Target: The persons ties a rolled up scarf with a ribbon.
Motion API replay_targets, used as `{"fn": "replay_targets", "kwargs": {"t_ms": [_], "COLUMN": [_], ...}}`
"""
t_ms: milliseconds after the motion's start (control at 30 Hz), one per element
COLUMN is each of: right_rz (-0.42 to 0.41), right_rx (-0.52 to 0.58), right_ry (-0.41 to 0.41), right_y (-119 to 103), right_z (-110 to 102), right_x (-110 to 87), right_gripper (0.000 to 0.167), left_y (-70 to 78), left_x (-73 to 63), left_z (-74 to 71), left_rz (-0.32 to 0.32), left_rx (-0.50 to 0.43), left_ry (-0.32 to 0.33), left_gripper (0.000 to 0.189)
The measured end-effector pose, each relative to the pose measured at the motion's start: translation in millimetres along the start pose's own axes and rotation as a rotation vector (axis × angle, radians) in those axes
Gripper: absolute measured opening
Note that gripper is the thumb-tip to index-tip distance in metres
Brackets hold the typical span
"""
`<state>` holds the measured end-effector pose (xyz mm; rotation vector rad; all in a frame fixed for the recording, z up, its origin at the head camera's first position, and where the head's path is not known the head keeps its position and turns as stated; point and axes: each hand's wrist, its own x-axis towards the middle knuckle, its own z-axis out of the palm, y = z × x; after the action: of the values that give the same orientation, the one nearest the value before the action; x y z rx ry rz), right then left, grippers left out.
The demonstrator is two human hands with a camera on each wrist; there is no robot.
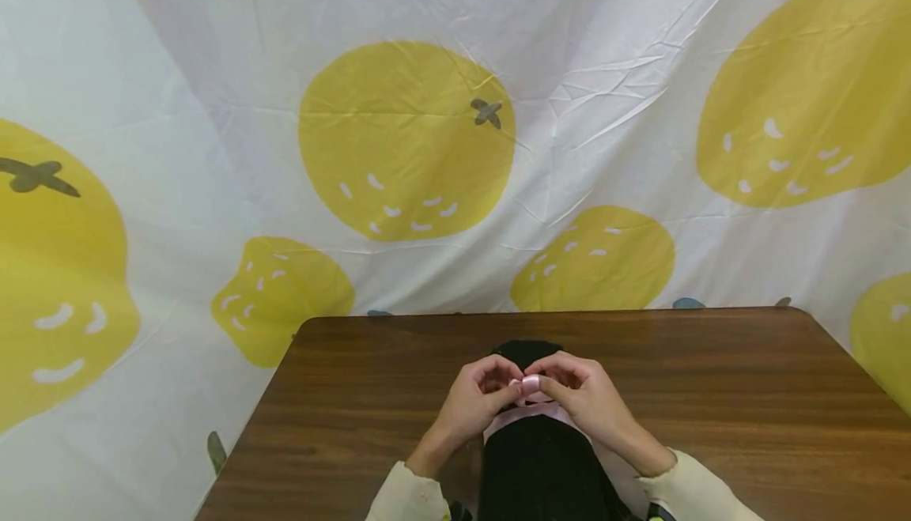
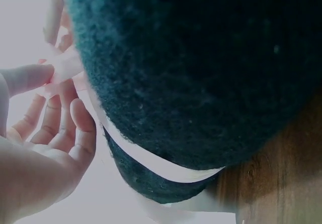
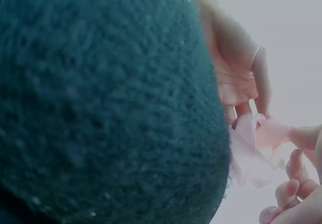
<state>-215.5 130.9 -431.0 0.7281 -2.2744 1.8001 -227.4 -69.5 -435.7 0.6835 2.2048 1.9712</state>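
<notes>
On the table lies a dark, fuzzy, rounded fabric bundle (image 1: 544, 470); its kind does not show. A pink satin ribbon (image 1: 531, 384) is wrapped around it, and the band (image 2: 166, 167) circles the fabric in the left wrist view. Above the bundle, my left hand (image 1: 470, 401) pinches the ribbon between thumb and fingers. My right hand (image 1: 596, 404) pinches a loop of it from the other side, fingertips close to the left ones. In the right wrist view, folds of ribbon (image 3: 251, 151) stand between the two hands, partly hidden behind the dark fabric (image 3: 110, 98).
The brown wooden table (image 1: 747, 394) extends to both sides of the bundle. A white curtain (image 1: 598, 110) with yellow fruit prints hangs behind the table's far edge. Beside the bundle, a pale strip (image 1: 615, 462) lies partly under my right forearm.
</notes>
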Motion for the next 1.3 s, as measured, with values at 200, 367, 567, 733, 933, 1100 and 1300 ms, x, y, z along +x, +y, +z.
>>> {"fn": "replay_targets", "kwargs": {"t_ms": [200, 367, 567, 733, 933, 1100, 1300], "right_rz": [0.047, 0.080, 0.190, 0.257, 0.195, 0.174, 0.169], "right_rx": [-0.007, 0.004, 0.115, 0.088, 0.141, 0.202, 0.207], "right_ry": [-0.013, -0.016, -0.041, -0.036, -0.002, -0.008, -0.037], "right_y": [-4.7, -6.0, -10.7, -13.9, -13.6, -12.9, -10.7], "right_z": [-3.9, -6.2, -6.8, -5.9, -5.7, -6.5, -9.0], "right_x": [-0.4, -0.3, 1.1, 2.0, 2.5, 1.6, 0.6], "right_gripper": [0.010, 0.011, 0.021, 0.024, 0.020, 0.022, 0.022], "left_y": [0.9, 1.4, 2.7, 3.0, 3.3, 3.2, 0.7], "left_x": [1.1, 1.5, 1.3, 1.0, 0.9, 0.1, 0.1], "left_z": [-1.2, -1.4, -0.7, -0.9, -1.2, -2.1, -4.1], "left_rz": [-0.001, -0.004, -0.003, -0.001, -0.005, 0.003, 0.020], "left_rx": [0.067, 0.052, 0.015, -0.007, -0.038, -0.042, -0.027], "left_ry": [0.039, 0.044, 0.040, 0.034, 0.025, 0.012, 0.006], "left_gripper": [0.012, 0.012, 0.013, 0.012, 0.016, 0.016, 0.015]}}
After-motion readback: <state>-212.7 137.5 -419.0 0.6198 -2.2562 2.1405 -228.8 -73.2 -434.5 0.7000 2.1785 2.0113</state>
